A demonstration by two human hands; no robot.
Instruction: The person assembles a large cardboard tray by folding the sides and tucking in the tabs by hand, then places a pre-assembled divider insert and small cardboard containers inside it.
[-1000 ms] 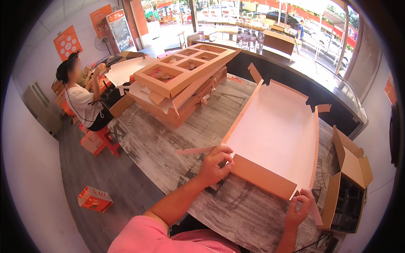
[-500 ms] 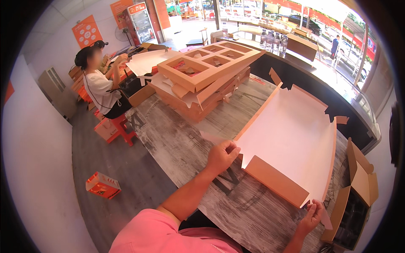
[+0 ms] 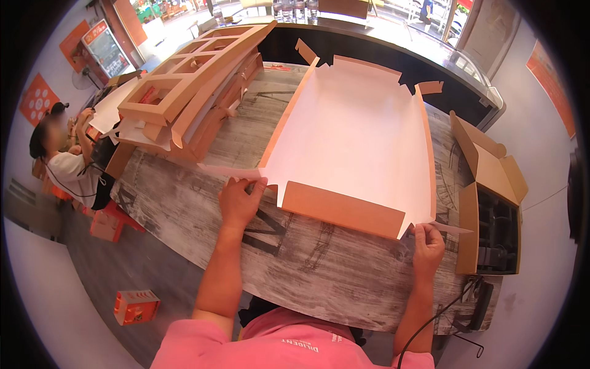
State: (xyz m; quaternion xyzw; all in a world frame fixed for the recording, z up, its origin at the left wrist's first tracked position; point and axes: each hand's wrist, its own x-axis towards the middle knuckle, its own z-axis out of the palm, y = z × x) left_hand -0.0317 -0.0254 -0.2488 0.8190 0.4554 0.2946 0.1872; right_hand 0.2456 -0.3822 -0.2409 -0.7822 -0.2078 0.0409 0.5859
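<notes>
A partly folded cardboard box [image 3: 353, 129], white inside and brown outside, lies on the table in front of me. Its long sides and near panel stand partly up, and narrow flaps stick out at the corners. My left hand [image 3: 239, 202] pinches the flap at the near left corner, thumb on top. At the near right corner my right hand [image 3: 428, 243] pinches the other flap between thumb and fingers. Left of it, a stack of brown boxes [image 3: 212, 126] carries a cardboard tray with window cut-outs [image 3: 175, 74] on top.
An open brown carton [image 3: 467, 230] with black dividers stands at the table's right edge, near a black cable [image 3: 439, 313]. Left, a person [image 3: 74, 166] sits handling white card. An orange box [image 3: 135, 307] lies on the floor. Bottles [image 3: 295, 11] line the counter behind.
My view has swung to the right, so the scene sits further left. Both hands remain at the near corner flaps; the right hand now shows a clear pinch.
</notes>
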